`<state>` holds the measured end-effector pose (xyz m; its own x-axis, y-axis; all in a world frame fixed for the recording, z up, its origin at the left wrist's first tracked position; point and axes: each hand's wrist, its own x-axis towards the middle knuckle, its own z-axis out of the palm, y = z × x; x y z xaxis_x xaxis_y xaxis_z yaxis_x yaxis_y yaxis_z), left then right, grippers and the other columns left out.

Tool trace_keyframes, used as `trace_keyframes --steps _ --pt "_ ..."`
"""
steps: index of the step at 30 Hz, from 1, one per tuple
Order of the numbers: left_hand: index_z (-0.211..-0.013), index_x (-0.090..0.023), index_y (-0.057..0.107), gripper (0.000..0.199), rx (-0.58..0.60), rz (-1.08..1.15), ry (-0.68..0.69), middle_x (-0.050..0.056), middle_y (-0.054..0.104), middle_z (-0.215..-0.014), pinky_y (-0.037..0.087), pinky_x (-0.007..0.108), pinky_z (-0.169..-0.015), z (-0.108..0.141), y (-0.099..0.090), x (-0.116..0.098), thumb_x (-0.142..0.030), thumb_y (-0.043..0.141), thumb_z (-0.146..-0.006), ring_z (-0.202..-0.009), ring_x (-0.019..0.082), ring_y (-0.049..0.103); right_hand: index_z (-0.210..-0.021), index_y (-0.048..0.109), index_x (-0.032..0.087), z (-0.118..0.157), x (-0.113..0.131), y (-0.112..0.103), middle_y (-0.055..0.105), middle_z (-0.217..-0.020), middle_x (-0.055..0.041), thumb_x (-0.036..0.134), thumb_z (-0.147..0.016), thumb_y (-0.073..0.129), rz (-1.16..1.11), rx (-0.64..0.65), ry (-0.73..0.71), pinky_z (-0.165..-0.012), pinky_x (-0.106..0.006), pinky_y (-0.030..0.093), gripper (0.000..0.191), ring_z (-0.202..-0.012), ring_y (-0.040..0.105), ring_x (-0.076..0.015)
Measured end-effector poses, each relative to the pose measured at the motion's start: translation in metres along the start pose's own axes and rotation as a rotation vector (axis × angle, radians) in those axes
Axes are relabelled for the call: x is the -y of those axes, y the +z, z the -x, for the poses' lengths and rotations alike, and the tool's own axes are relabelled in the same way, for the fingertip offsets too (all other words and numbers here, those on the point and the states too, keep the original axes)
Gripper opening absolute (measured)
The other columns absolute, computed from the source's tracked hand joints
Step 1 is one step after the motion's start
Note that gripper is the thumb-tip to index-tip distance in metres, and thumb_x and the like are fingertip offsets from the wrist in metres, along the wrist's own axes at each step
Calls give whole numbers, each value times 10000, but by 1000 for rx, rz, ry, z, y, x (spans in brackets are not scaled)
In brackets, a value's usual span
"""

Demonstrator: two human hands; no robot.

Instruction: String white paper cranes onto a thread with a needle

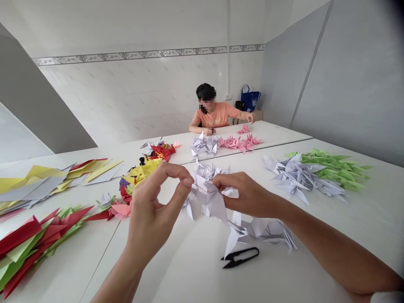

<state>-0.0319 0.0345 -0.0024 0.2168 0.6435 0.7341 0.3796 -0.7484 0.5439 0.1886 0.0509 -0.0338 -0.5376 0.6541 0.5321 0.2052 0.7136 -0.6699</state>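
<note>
Here, a white paper crane point(208, 194) is held above the table point(186, 269) between both hands, pinched by the right hand's point(241, 193) fingers, while the left hand's point(159, 202) thumb and forefinger are closed at its near tip, their exact grip unclear. Black snips point(241, 257) are laid below, near more white cranes point(265, 231).

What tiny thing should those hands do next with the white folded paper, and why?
Maybe the left hand should ease gently away from the white folded paper: its fingertips pinch something thin, too small to identify, at the paper, while the right hand holds the other side.
</note>
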Motion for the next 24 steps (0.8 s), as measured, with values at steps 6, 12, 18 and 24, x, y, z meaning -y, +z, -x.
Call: trace_keyframes --steps 6,12,18,24 --pt "-904 -248 625 86 -15 36 -22 -6 647 -879 502 297 -759 0 0 1 -195 611 -970 -871 151 637 -1018 676 212 1 5 -5 714 -937 -2 185 -941 622 -19 27 36 -816 -266 546 98 -837 652 -134" --pt "-881 -229 603 102 68 -13 -22 4 666 -843 514 268 -668 1 3 -3 -214 593 -981 -817 150 671 -1164 664 221 2 6 -5 702 -993 -19 164 -961 561 -115 152 32 -894 -308 535 235 -894 647 -150" --pt "-899 -233 605 92 -8 12 6 -3 651 -865 526 301 -763 1 3 -4 -181 599 -974 -856 153 668 -1096 702 192 3 0 -10 642 -898 -33 399 -1054 461 -184 110 141 -717 -267 456 320 -786 549 -137" --pt "-903 -237 609 97 -23 20 -8 -10 656 -864 509 325 -807 1 5 -2 -172 599 -973 -865 152 655 -850 672 182 2 2 -6 562 -745 22 387 -986 612 -142 12 153 -644 -235 403 253 -680 485 -100"
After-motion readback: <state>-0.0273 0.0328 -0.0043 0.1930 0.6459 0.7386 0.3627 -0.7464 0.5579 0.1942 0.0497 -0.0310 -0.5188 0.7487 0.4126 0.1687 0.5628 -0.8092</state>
